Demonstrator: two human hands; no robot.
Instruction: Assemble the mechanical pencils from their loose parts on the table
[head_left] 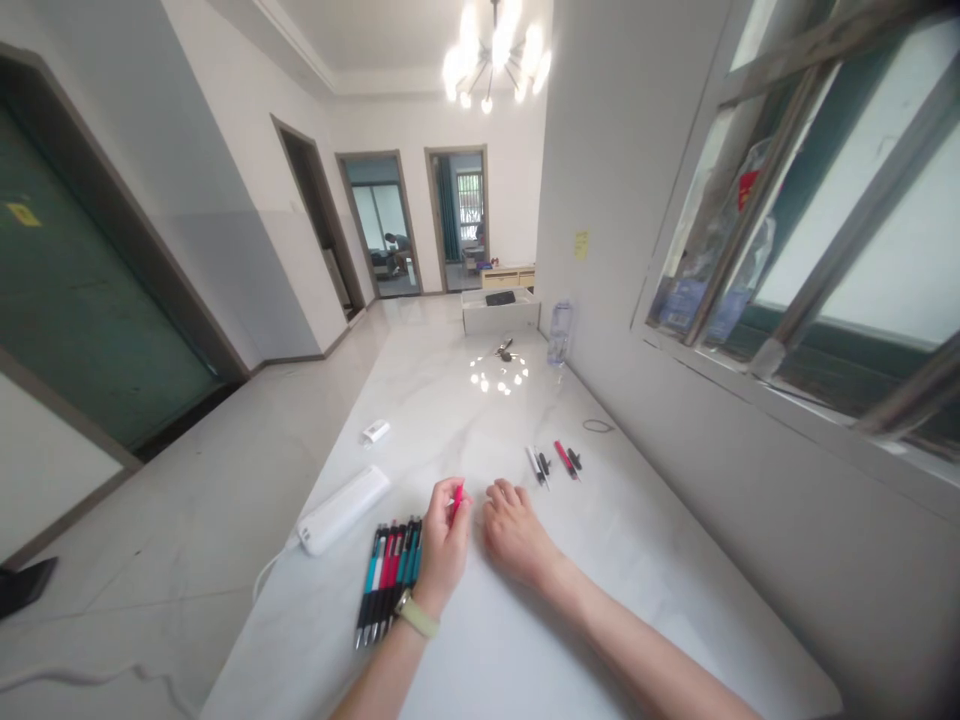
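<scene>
My left hand (446, 535) is closed around a small pink-red pen part (458, 497), held upright just above the table. Most of that part is hidden by the fingers. Close by on the right, my right hand (517, 528) is palm down with its fingers curled in; whatever may be under them is hidden. A row of several pens (386, 575) with black grips and teal, white and red barrels lies beside my left wrist, partly covered by it. Farther right lie a white pen taken apart (537, 465) and a red pen taken apart (566, 460), with black pieces next to each.
A white power strip (345, 508) with a cable and a small white item (376, 431) lie along the table's left edge. Keys (505, 350), a clear bottle (559, 332), a dark loop (598, 426) and a white box (499, 315) are farther off. A wall borders the right side.
</scene>
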